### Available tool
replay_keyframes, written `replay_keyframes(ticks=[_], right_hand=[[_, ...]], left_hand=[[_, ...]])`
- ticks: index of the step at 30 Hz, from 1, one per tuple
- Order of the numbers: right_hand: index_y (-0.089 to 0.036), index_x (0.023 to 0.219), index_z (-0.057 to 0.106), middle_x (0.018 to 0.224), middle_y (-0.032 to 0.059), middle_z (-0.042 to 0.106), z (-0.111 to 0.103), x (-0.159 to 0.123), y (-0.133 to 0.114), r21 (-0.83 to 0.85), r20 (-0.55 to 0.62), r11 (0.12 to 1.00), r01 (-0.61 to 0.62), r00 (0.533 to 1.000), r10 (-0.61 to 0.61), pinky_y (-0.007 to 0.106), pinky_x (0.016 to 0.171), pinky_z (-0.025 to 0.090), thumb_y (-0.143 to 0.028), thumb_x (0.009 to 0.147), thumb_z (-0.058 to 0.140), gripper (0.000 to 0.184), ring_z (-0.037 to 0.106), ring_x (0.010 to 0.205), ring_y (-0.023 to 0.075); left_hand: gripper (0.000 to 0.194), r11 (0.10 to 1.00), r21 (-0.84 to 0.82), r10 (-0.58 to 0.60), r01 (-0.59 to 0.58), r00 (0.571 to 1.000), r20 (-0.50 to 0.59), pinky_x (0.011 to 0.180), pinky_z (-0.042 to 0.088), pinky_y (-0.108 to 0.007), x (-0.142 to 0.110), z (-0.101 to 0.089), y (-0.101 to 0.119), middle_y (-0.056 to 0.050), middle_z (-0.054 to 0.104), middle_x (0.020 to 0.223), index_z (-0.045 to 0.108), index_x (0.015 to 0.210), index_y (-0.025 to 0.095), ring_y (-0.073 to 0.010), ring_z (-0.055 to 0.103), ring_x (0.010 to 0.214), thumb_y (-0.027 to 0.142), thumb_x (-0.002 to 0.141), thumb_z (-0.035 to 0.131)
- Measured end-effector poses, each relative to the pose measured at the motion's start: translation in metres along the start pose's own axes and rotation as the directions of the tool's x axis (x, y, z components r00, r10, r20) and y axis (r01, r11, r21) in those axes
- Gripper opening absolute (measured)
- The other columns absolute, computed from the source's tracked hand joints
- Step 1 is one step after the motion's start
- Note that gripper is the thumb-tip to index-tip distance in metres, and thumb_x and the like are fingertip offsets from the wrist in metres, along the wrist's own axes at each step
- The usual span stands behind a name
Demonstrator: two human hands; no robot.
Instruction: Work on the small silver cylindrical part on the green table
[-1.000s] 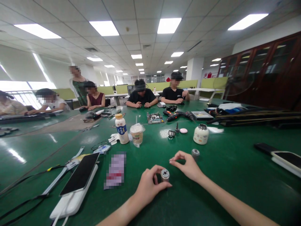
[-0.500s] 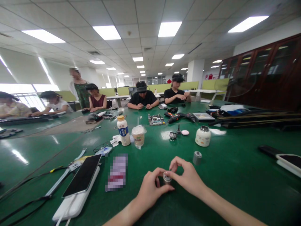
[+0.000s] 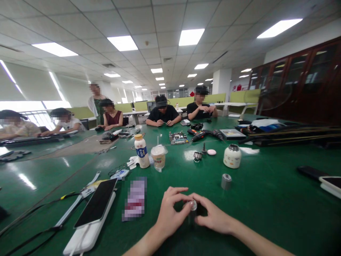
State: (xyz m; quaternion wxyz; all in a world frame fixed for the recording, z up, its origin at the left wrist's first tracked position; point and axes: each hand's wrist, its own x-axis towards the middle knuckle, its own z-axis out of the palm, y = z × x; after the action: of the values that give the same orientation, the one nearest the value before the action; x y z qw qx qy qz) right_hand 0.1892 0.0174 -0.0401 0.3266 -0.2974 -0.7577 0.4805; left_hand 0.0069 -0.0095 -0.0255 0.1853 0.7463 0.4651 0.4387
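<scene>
Both of my hands meet low in the middle of the view over a small silver metal cylinder (image 3: 192, 209) that stands on the green table (image 3: 266, 199). My left hand (image 3: 170, 211) curls round its left side with the thumb against it. My right hand (image 3: 213, 217) pinches its top and right side. A second grey metal cylinder (image 3: 226, 181) stands alone a little beyond my right hand. Further back sit a cream jar with a metal rim (image 3: 232, 156), a small metal ring part (image 3: 197, 155) and a pink disc (image 3: 211, 152).
A black phone on a white power bank (image 3: 92, 217) with cables lies at the left. A blurred card (image 3: 134, 199), milk bottle (image 3: 141, 151) and drink cup (image 3: 158, 157) stand ahead. A circuit board (image 3: 178, 137), drills (image 3: 205, 134) and phones (image 3: 323, 177) lie around. Several people sit at the far side.
My right hand came down from above the table and closed onto the cylinder that my left hand holds. The view has tilted up slightly.
</scene>
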Motion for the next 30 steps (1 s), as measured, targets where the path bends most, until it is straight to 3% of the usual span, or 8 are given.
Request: replay_keyframes(ticks=[5, 9, 14, 17, 22, 26, 30], right_hand=[[-0.022, 0.112, 0.068, 0.109, 0.005, 0.071, 0.002, -0.002, -0.002, -0.028, -0.064, 0.999, -0.022, 0.998, 0.021, 0.039, 0.093, 0.047, -0.025, 0.075, 0.071, 0.038, 0.062, 0.103, 0.0284], [-0.023, 0.112, 0.071, 0.106, 0.0042, 0.073, 0.003, 0.0, 0.004, -0.036, -0.069, 0.999, -0.017, 0.998, 0.014, 0.041, 0.094, 0.048, -0.029, 0.075, 0.074, 0.037, 0.063, 0.103, 0.0302], [-0.023, 0.116, 0.069, 0.108, 0.0049, 0.073, 0.005, -0.001, 0.003, -0.085, -0.098, 0.996, -0.031, 0.995, 0.022, 0.042, 0.097, 0.046, -0.027, 0.076, 0.074, 0.041, 0.064, 0.105, 0.0292], [-0.024, 0.118, 0.068, 0.112, 0.0053, 0.072, 0.006, -0.002, 0.0, -0.112, -0.115, 0.992, -0.053, 0.993, 0.04, 0.04, 0.098, 0.045, -0.028, 0.075, 0.077, 0.045, 0.063, 0.107, 0.0286], [-0.026, 0.119, 0.069, 0.102, 0.004, 0.073, 0.007, -0.002, -0.001, -0.193, -0.114, 0.979, -0.058, 0.993, 0.036, 0.037, 0.088, 0.049, -0.033, 0.072, 0.08, 0.049, 0.065, 0.094, 0.0265], [-0.024, 0.117, 0.069, 0.101, 0.0032, 0.073, 0.009, 0.0, 0.004, -0.158, -0.133, 0.985, -0.073, 0.99, 0.052, 0.036, 0.084, 0.051, -0.031, 0.068, 0.083, 0.05, 0.066, 0.091, 0.0254], [-0.022, 0.109, 0.069, 0.1, 0.0022, 0.074, 0.01, 0.001, 0.008, -0.042, -0.142, 0.998, -0.053, 0.989, 0.046, 0.034, 0.086, 0.052, -0.028, 0.066, 0.083, 0.045, 0.068, 0.093, 0.0236]], left_hand=[[0.011, 1.0, -0.021, -0.018, 0.019, 0.999, 0.042, 0.091, 0.046, -0.041, 0.004, -0.003, 0.003, -0.005, 0.074, 0.105, 0.079, 0.086, 0.029, -0.0257, 0.06, 0.102, 0.023, 0.081, 0.071], [0.011, 1.0, -0.007, -0.001, 0.002, 0.997, 0.082, 0.088, 0.045, -0.039, 0.006, -0.004, 0.007, -0.003, 0.076, 0.099, 0.079, 0.086, 0.029, -0.0247, 0.058, 0.098, 0.024, 0.084, 0.07], [0.01, 0.999, 0.04, 0.03, -0.027, 0.997, -0.071, 0.085, 0.045, -0.036, 0.016, -0.015, 0.0, -0.002, 0.077, 0.088, 0.077, 0.086, 0.025, -0.0229, 0.059, 0.091, 0.022, 0.086, 0.068], [0.01, 0.986, 0.159, -0.027, 0.052, 0.987, -0.159, 0.083, 0.045, -0.037, 0.021, -0.021, -0.021, -0.003, 0.078, 0.088, 0.077, 0.088, 0.024, -0.0235, 0.06, 0.088, 0.024, 0.087, 0.067], [0.009, 0.947, 0.303, -0.101, 0.111, 0.994, -0.05, 0.082, 0.044, -0.038, 0.018, -0.018, -0.053, -0.005, 0.077, 0.086, 0.08, 0.085, 0.024, -0.0256, 0.06, 0.089, 0.026, 0.083, 0.071], [0.016, 0.936, 0.339, -0.09, 0.097, 0.995, -0.036, 0.082, 0.044, -0.038, 0.015, -0.014, -0.057, -0.006, 0.075, 0.091, 0.078, 0.097, 0.025, -0.0264, 0.059, 0.092, 0.027, 0.083, 0.071], [0.009, 0.941, 0.323, -0.092, 0.099, 0.995, -0.036, 0.082, 0.044, -0.038, 0.017, -0.015, -0.053, -0.005, 0.075, 0.088, 0.08, 0.084, 0.025, -0.0258, 0.059, 0.091, 0.026, 0.083, 0.071]])
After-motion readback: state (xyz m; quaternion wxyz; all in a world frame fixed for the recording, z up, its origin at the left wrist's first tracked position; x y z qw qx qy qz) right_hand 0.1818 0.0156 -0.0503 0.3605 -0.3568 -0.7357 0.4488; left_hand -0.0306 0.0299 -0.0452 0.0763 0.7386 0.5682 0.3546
